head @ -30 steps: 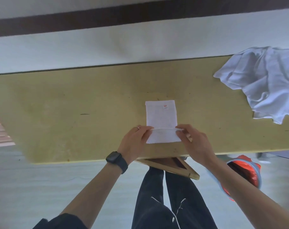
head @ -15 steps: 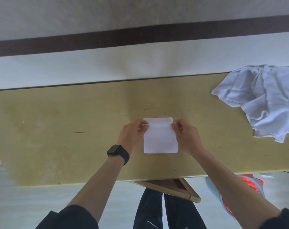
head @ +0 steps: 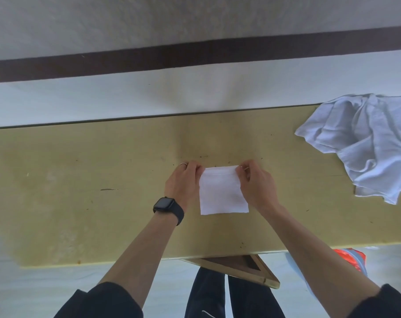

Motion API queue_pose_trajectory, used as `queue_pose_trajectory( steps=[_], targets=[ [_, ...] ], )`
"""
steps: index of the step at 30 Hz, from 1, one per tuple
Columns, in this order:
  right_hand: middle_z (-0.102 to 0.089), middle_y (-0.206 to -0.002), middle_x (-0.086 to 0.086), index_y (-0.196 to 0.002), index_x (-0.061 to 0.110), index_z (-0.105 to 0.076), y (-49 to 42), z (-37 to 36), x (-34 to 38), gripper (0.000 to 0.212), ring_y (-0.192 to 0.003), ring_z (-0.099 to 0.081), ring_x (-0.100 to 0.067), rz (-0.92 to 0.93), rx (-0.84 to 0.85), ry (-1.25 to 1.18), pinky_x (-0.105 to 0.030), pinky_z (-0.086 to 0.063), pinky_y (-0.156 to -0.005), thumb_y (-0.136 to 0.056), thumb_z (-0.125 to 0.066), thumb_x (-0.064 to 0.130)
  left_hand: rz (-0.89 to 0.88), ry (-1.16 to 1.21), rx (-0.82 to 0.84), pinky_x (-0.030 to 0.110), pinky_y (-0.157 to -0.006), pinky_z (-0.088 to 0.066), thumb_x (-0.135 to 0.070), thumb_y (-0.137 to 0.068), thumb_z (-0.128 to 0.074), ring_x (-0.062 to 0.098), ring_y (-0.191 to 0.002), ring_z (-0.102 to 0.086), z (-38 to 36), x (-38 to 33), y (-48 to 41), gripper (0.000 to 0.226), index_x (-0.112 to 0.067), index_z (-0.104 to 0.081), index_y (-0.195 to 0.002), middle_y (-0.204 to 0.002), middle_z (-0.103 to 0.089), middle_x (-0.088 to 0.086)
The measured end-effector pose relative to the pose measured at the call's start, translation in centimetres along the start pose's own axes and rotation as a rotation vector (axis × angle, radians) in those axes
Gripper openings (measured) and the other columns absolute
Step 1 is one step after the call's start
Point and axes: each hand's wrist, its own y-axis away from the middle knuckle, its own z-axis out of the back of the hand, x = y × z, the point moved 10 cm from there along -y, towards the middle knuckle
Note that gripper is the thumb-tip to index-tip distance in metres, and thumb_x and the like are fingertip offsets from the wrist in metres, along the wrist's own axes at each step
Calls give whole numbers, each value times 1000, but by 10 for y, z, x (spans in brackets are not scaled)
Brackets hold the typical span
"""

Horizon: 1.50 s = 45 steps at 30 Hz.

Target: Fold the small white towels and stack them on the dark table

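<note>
A small white towel (head: 222, 193), folded into a near square, lies flat in the middle of the yellowish table (head: 91, 184). My left hand (head: 183, 182), with a black watch on the wrist, pinches the towel's far left corner. My right hand (head: 255, 184) pinches its far right corner. Both hands hold the folded-over edge down at the far side. A heap of unfolded white towels (head: 367, 145) lies at the table's right end.
A wooden triangular brace (head: 238, 267) sticks out under the table's near edge above my dark trousers. An orange and blue object (head: 353, 260) sits on the floor at the right. Behind the table runs a pale wall with a dark stripe (head: 195, 53).
My hands carried the towel's near edge up and over to the far edge, halving the long strip. The red label is now covered.
</note>
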Motion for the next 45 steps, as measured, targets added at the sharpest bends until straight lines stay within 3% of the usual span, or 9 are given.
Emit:
queue_pose_trajectory(
  steps=[11,14,20,26,29,34,40,42,45],
  targets=[
    [-62,-78,12,-95,28,-50,-8,3,1,12,-71,-59,-18,-67,-53,86,-35,-49,-63,-97,-43,38,-69,-72,8,35,-75,-52,-32,-102,-45,17,-94,-57,-6,-4,-10,26,-22,-67,-111,-105,-60,-3],
    [-59,-89,12,-96,27,-50,-7,6,5,10,-72,-58,-20,-39,-98,97,-33,-45,-60,-96,-44,36,-150,-150,-15,31,-75,-48,-32,-102,-45,19,-95,-59,-6,-7,-9,26,-23,-66,-114,-104,-63,-3],
    [-57,-119,9,-111,28,-67,7,3,23,19,-94,-52,-20,373,-247,188,-32,-48,-67,-95,-59,22,-376,-248,-162,31,-57,-52,-40,-95,-43,22,-75,-62,-4,-15,2,34,-21,-71,-88,-87,-68,-3],
    [-64,-104,4,-103,18,-69,8,-3,25,25,-88,-51,-23,540,-254,233,-36,-49,-70,-98,-46,26,-354,-191,-124,34,-69,-53,-33,-96,-50,22,-84,-63,-6,-13,2,26,-20,-71,-93,-90,-69,-4],
    [-62,-98,1,-99,17,-67,5,-4,24,24,-83,-49,-23,526,-229,239,-38,-48,-70,-98,-44,26,-276,-169,-41,31,-83,-47,-29,-99,-53,18,-102,-58,-10,-11,-2,19,-22,-70,-103,-103,-68,-5],
    [-59,-97,2,-98,19,-63,1,-5,24,24,-84,-46,-22,450,-202,236,-38,-46,-71,-96,-41,27,-150,-102,16,28,-85,-43,-31,-101,-45,14,-111,-51,-12,-6,-10,25,-24,-67,-110,-111,-63,-7],
    [-58,-114,0,-103,19,-64,23,9,11,10,-96,-50,-26,324,-332,178,-36,-43,-77,-96,-58,22,-117,-166,26,32,-88,-46,-35,-99,-46,16,-114,-51,-16,-5,-3,26,-24,-67,-110,-116,-62,-5],
    [-57,-125,-4,-110,19,-63,41,3,6,17,-104,-51,-30,362,-344,238,-37,-42,-79,-94,-60,25,-128,-213,-6,34,-90,-45,-38,-100,-42,20,-116,-51,-15,-5,3,31,-24,-63,-117,-123,-61,-2],
    [-43,-151,-6,-136,19,-53,62,-14,-8,41,-132,-40,-29,396,-289,309,-41,-36,-97,-98,-46,32,-282,-272,-142,40,-102,-41,-41,-97,-44,26,-127,-47,-11,-17,27,41,-23,-53,-133,-141,-52,3]
  ],
)
